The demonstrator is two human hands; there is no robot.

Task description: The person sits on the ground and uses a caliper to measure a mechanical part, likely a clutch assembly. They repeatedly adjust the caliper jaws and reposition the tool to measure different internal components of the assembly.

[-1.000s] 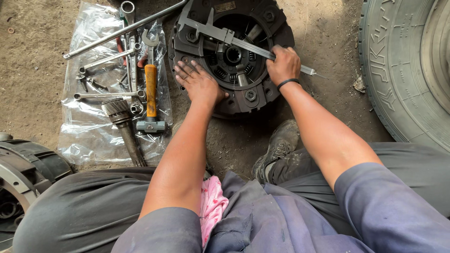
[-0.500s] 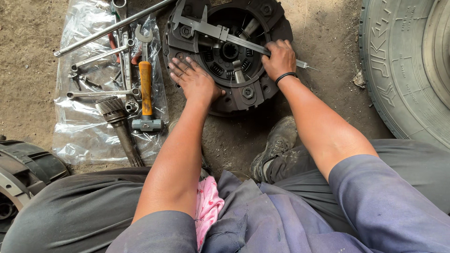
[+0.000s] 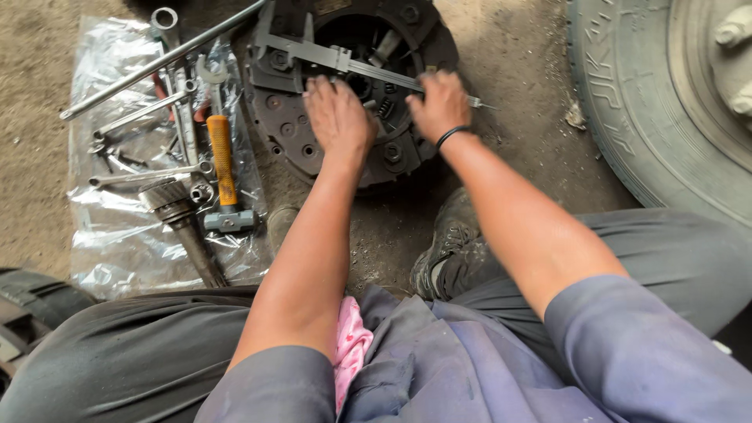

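Bare, dusty ground fills the scene, with a large truck tyre (image 3: 666,102) standing at the right edge. In front of the seated person lies a round, dark clutch pressure plate (image 3: 298,133), flat on the dirt near the top centre, just beside a clear plastic sheet (image 3: 117,235) spread to its left. A long steel caliper (image 3: 313,53) rests across the plate's open centre, its beam running from upper left down to the right.

On the sheet lie a long steel rod (image 3: 149,66), a splined shaft (image 3: 184,227), a hammer with an orange handle (image 3: 222,160) and several spanners (image 3: 149,174).

Compared with a second ago, the left hand (image 3: 338,117) has slid from the plate's lower rim up toward its centre, where it now lies palm down with fingers spread, pressing on the plate just below the caliper beam and grasping nothing. The right hand (image 3: 440,106), a dark band at its wrist, has kept its place at the beam's right end, its grip closed around the caliper. Judging by this, the measuring is shifting toward the plate's middle. A worn shoe (image 3: 446,243) sits just below the plate.
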